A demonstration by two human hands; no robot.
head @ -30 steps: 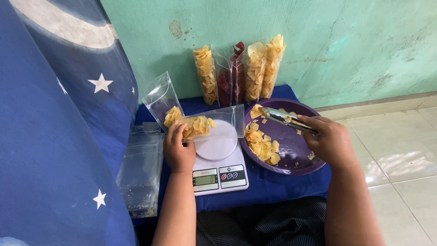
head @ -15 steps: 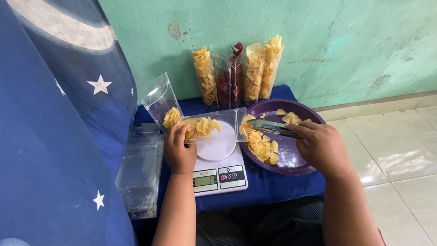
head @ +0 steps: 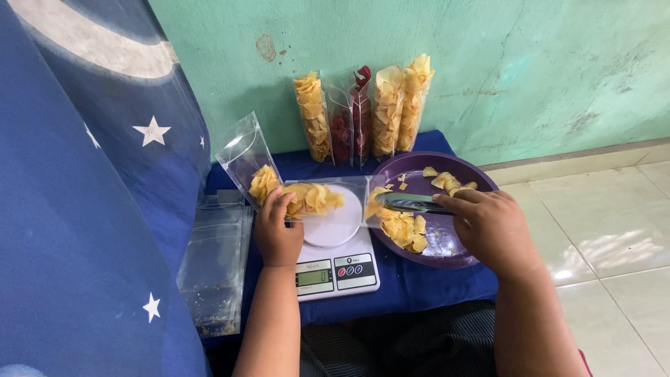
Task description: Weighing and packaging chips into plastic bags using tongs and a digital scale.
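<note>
Tongs have swung left since a moment ago: the right hand, closed around the metal tongs, now brings their tips to the mouth of the clear plastic bag of yellow chips, which the left hand grips above the white digital scale, beside the purple round bowl.

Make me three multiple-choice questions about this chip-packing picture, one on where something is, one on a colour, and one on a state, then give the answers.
1. Where do the filled bags stand?
A. against the green wall
B. on the tiled floor
C. on the scale

2. What colour is the bowl with loose chips?
A. white
B. purple
C. red

3. How is the clear bag in the left hand?
A. empty
B. sealed and upright
C. partly filled, lying sideways over the scale

Answers:
1 A, they lean upright on the wall behind the scale.
2 B, its rim and inside are purple.
3 C, chips sit near the hand, and the right hand brings tongs to its mouth.
</note>
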